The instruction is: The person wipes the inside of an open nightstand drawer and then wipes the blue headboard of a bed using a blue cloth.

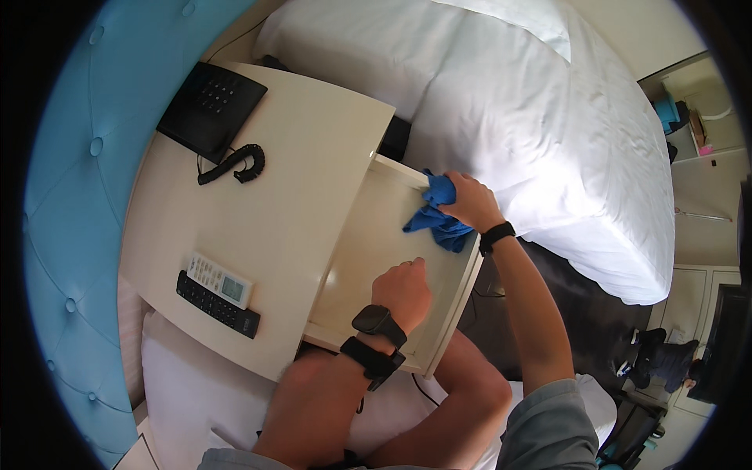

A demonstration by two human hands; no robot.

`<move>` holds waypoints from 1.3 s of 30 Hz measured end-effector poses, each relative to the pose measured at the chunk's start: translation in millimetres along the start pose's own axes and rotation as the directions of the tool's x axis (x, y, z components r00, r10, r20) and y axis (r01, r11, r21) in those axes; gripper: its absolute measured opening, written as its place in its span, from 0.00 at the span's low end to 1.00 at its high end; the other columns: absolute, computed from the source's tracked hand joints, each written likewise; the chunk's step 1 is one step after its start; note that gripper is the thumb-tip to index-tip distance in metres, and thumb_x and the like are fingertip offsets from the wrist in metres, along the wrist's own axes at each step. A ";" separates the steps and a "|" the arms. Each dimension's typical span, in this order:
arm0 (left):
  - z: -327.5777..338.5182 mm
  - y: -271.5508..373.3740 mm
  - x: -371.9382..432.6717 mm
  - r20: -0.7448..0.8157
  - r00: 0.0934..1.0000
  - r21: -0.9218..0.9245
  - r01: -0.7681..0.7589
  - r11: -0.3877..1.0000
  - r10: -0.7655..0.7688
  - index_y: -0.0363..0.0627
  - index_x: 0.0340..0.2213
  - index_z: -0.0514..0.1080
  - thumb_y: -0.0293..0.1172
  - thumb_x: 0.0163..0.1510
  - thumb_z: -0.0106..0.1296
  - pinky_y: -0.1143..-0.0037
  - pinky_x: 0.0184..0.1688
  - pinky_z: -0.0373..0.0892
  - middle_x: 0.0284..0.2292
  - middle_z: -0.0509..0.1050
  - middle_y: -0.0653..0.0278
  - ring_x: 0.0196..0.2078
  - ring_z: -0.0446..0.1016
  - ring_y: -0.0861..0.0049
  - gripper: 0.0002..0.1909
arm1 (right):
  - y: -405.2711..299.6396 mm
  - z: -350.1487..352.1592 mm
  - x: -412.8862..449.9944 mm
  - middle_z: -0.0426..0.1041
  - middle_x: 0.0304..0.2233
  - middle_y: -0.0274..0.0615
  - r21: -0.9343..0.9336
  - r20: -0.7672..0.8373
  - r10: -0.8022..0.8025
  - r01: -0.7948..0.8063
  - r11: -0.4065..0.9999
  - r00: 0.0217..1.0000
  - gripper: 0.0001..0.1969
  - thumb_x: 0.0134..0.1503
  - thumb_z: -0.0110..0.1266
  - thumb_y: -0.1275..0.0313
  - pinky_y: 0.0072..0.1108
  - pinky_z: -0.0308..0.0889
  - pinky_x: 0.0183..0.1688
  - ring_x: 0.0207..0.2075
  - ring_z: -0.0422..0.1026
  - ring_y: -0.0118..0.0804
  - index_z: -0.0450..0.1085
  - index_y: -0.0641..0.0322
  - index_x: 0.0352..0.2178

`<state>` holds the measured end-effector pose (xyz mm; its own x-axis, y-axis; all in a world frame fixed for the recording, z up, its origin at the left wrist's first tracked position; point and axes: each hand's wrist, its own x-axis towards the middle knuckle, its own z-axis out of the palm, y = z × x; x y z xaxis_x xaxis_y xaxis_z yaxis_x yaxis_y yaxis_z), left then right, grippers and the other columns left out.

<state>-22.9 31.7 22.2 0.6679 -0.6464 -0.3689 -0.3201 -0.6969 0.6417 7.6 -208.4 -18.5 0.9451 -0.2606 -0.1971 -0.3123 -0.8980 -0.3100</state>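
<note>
My right hand (472,201) grips a blue cloth (442,214) at the far right corner of an open drawer (364,235); part of the cloth hangs inside against the wall. Over the drawer's near part is my left hand (403,292), fingers curled and nothing visible in it; its palm side is hidden. The drawer is pulled out of a cream nightstand (282,194). On the nightstand top lie a white air-conditioner remote (220,280), a black remote control (216,305) beside it, and a black telephone (212,108) with a coiled cord (238,164).
A bed with white bedding (529,129) stands beyond the nightstand, and white bedding (194,358) also lies on the near side. A blue tufted headboard (76,205) runs along the left. Dark floor (546,294) shows at right. A person in dark clothes (664,359) is at the far right.
</note>
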 end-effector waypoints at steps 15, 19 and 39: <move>8.1 5.2 -3.2 0.007 0.998 -0.001 -0.068 0.998 0.068 0.39 0.38 0.73 0.25 0.57 0.43 0.59 0.39 0.72 0.35 0.78 0.51 0.38 0.77 0.52 0.11 | -44.2 -20.7 -6.7 0.77 0.43 0.50 0.686 -0.353 0.111 0.177 0.705 0.929 0.28 0.52 0.66 0.65 0.26 0.69 0.50 0.45 0.76 0.42 0.66 0.65 0.52; 5.2 6.7 -3.8 0.025 0.997 0.008 -0.079 0.997 0.079 0.39 0.38 0.73 0.24 0.55 0.43 0.60 0.39 0.73 0.35 0.78 0.51 0.38 0.77 0.53 0.11 | -72.1 -4.3 29.2 0.68 0.55 0.52 0.301 -0.449 -0.178 0.336 0.893 0.876 0.37 0.47 0.67 0.61 0.34 0.67 0.53 0.53 0.70 0.50 0.63 0.62 0.56; -2.1 -1.2 -5.0 0.132 0.991 0.065 -0.007 0.998 -0.002 0.39 0.41 0.73 0.24 0.54 0.44 0.60 0.42 0.72 0.38 0.78 0.51 0.40 0.76 0.53 0.14 | 11.0 7.3 -2.9 0.76 0.39 0.48 0.055 -0.017 0.032 -0.031 0.998 0.999 0.33 0.41 0.67 0.67 0.38 0.70 0.44 0.44 0.74 0.55 0.64 0.54 0.51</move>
<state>-24.4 36.4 24.7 0.5742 -0.6805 -0.4552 -0.3677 -0.7111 0.5992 0.7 -215.0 -28.1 0.9360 -0.2954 -0.1915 -0.3466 -0.8685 -0.3544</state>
